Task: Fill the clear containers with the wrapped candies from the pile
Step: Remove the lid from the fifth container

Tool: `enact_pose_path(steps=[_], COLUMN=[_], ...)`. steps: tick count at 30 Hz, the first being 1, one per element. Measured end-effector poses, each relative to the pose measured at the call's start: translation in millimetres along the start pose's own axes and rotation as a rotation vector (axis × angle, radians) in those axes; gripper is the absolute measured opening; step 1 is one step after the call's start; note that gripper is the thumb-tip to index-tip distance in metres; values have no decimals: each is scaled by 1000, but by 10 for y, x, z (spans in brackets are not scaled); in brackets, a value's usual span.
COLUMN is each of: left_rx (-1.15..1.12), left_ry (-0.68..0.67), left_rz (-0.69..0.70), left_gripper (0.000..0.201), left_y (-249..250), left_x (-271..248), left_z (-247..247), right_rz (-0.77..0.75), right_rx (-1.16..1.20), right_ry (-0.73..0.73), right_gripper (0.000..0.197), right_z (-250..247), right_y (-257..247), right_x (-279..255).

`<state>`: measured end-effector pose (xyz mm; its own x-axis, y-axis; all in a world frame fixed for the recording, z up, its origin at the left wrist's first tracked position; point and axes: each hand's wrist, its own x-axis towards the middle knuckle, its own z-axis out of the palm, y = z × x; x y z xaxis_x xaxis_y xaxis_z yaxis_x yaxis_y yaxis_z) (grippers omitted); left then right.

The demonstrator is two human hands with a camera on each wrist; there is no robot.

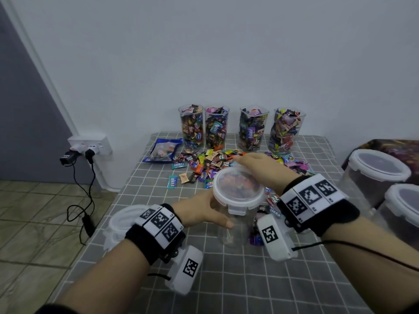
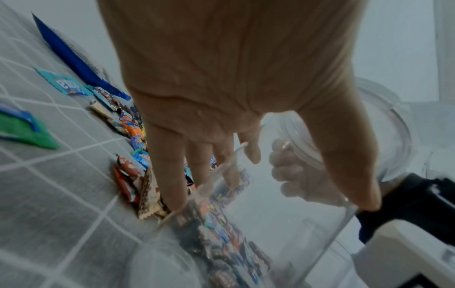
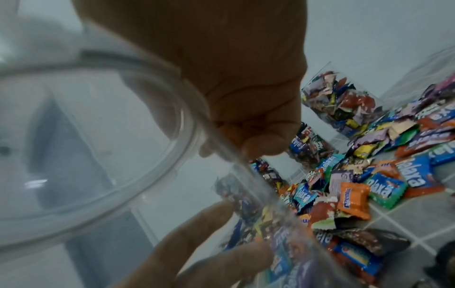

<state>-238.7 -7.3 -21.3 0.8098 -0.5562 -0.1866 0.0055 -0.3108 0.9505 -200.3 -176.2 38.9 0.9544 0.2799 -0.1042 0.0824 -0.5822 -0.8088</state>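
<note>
At the near centre of the counter [image 1: 249, 279] an empty clear container [image 1: 235, 232] stands upright, left hand [image 1: 199, 211] wrapped round its wall, fingers [image 2: 169, 175] curled on the plastic to steady it. Right hand [image 1: 260, 168] comes over the top, fingers [image 3: 265, 148] curled on the lid [image 1: 238, 189] edge, probably to free the opening. The candy pile [image 1: 210, 164] lies just beyond at twelve o'clock, within easy reach; four filled containers [image 1: 215, 130] line the wall behind it

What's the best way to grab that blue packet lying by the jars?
Pinch the blue packet by its near edge, coming from the open cloth on its left. It lies flat and limp, the candy pile crowds its right side, and a filled jar stands behind its far corner.
</note>
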Motion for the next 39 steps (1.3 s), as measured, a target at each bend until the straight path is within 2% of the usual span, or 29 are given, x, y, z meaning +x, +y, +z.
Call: enact_pose_path(steps=[3, 7, 13, 17, 19, 21, 24, 25, 27, 28, 30, 33, 36, 39], left_rx=[-29, -37, -8, 11, 88, 145, 144, 145, 156, 166, 238, 445, 580, 674], left_ry=[4, 18, 18, 30, 43, 125, 291, 320, 332, 316, 253, 170, 129, 151], left_rz=[10, 32, 33, 8, -8, -23, -21, 2, 52, 73, 90, 69, 65, 57], left_gripper=[70, 81, 78, 81, 96, 118, 126, 124, 119, 117, 117, 124, 120, 123], left_y=[-14, -24, -44, -42, -56, -30, 157, 236, 402, 475, 595, 674, 653, 637], left_x=[-12, -14, -6, -1, -30, -123, -282, -312, -340, -335, -295, -190, -100, -102], left_z=[6, 25, 27, 34, -15, -124, -335, -393, -443, -437, -359, -202, -118, -85], right_rz=[15, 12, 114, 58, 43, 64, 95, 90, 51, 15, -73, -132, -163, -184], right_rx=[68, 76, 327, 297, 363, 448, 442, 393, 314, 305, 304, 297, 316, 314], right_ry=[-3, -24, -146, -83, -76, -112, -111, -117, -204, -264, -333, -309, -244, -200], right_gripper=[44, 42, 35, 31, 24, 20, 23, 26, 51, 66, 80, 88, 89, 89], right_z=[-63, -132, -112, -90, -114, -165, -238, -247, -213, -172, -56, 102, 205, 240], right_y=[95, 202, 252, 258, 306, 403, 555, 591, 622, 610, 569, 552, 568, 587], right_x=[-80, -169, -242, -261, -290, -343, -395, -410, -427, -434, -441, -431, -449, -459])
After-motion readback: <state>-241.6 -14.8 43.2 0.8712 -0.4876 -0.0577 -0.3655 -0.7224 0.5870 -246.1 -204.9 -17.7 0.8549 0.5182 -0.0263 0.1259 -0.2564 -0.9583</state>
